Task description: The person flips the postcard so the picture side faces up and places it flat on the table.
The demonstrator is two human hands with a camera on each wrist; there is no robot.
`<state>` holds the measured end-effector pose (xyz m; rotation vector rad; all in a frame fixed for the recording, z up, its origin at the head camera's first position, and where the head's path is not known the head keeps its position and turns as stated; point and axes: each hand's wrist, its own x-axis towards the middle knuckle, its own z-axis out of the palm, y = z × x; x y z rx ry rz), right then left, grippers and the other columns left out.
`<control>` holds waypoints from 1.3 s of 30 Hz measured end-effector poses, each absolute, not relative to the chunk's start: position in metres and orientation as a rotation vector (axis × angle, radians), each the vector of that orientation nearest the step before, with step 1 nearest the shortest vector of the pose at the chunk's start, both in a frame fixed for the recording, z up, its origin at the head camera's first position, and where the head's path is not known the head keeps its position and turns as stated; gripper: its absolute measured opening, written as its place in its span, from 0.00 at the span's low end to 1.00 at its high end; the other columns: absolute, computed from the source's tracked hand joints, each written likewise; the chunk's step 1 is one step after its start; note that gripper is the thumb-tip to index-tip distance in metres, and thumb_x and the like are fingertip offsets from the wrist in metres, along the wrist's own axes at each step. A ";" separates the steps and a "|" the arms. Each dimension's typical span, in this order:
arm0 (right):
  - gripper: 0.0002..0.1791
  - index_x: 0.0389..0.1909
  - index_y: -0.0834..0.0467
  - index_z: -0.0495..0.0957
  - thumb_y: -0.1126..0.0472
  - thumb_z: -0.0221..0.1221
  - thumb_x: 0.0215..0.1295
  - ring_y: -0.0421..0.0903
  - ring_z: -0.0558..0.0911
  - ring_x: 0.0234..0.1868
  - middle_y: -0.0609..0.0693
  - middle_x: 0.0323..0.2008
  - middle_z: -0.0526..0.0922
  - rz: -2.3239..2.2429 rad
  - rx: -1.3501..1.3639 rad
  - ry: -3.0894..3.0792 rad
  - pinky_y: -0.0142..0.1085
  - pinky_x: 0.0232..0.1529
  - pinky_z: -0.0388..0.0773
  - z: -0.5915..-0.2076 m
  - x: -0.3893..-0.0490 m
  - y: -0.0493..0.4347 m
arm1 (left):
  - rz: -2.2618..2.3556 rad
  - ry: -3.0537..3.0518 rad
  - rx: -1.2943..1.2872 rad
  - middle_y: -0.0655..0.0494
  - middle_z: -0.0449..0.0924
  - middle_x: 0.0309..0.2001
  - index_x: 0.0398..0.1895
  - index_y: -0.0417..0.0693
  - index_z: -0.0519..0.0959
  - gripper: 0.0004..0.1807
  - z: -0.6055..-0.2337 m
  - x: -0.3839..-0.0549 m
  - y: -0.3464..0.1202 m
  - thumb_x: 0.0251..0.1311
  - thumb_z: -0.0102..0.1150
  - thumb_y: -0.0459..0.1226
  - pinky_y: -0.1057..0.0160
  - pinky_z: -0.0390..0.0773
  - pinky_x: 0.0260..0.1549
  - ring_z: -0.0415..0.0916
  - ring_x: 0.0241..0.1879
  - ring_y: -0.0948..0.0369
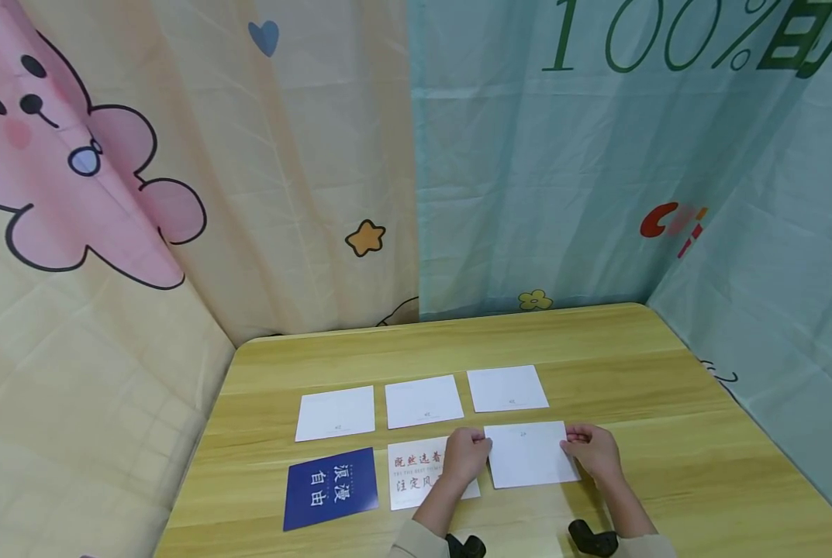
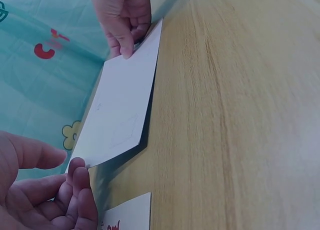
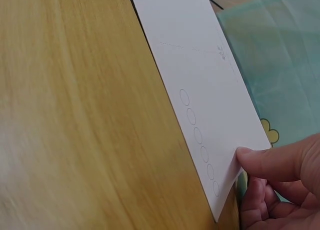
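Observation:
A white postcard (image 1: pixel 531 457) with its printed back facing up is tilted slightly off the table, casting a shadow beneath it. My left hand (image 1: pixel 466 454) holds its left edge between thumb and curled fingers; in the left wrist view those fingertips (image 2: pixel 78 166) overlap the card's near corner. At the opposite edge my right hand (image 1: pixel 595 451) pinches the card, its thumb (image 3: pixel 250 162) lying on the white face. Postal-code circles and a faint stamp box show on the postcard. Under my left hand, partly hidden, lies a white card with red Chinese lettering (image 1: pixel 407 478).
A dark blue card with white characters (image 1: pixel 329 490) lies at the front left. Behind are three white cards: left (image 1: pixel 335 414), middle (image 1: pixel 424 401) and right (image 1: pixel 507 388). They rest on a wooden table (image 1: pixel 653 372) backed by patterned curtains (image 1: pixel 527 170).

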<state>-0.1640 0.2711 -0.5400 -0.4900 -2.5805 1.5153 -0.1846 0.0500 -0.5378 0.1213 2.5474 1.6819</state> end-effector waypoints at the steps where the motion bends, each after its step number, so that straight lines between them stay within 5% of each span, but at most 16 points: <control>1: 0.16 0.38 0.80 0.72 0.75 0.62 0.48 0.44 0.76 0.29 0.59 0.28 0.78 1.515 -0.487 -2.582 0.26 0.27 0.72 -0.540 -0.164 0.271 | 1.683 2.548 0.125 0.66 0.52 0.07 0.06 0.52 0.58 0.23 -0.538 -0.184 0.050 0.53 0.54 0.30 0.71 0.51 0.10 0.51 0.09 0.68; 26: 0.14 0.33 0.75 0.76 0.70 0.65 0.48 0.45 0.75 0.26 0.51 0.23 0.77 1.347 -0.404 -2.733 0.32 0.26 0.72 -0.531 -0.168 0.276 | 1.758 2.516 0.198 0.65 0.58 0.09 0.07 0.47 0.66 0.20 -0.533 -0.184 0.045 0.55 0.55 0.29 0.72 0.54 0.11 0.54 0.11 0.69; 31: 0.13 0.32 0.74 0.76 0.69 0.66 0.48 0.45 0.75 0.26 0.51 0.23 0.78 1.340 -0.390 -2.743 0.33 0.27 0.72 -0.529 -0.168 0.277 | 1.760 2.508 0.188 0.63 0.71 0.15 0.19 0.39 0.80 0.10 -0.534 -0.185 0.045 0.57 0.54 0.30 0.72 0.60 0.13 0.60 0.14 0.69; 39: 0.13 0.33 0.73 0.76 0.69 0.65 0.49 0.46 0.76 0.28 0.52 0.25 0.78 1.358 -0.392 -2.733 0.32 0.27 0.73 -0.529 -0.168 0.279 | 1.794 2.508 0.176 0.60 0.77 0.19 0.30 0.35 0.82 0.07 -0.534 -0.184 0.045 0.56 0.55 0.30 0.71 0.68 0.18 0.69 0.20 0.69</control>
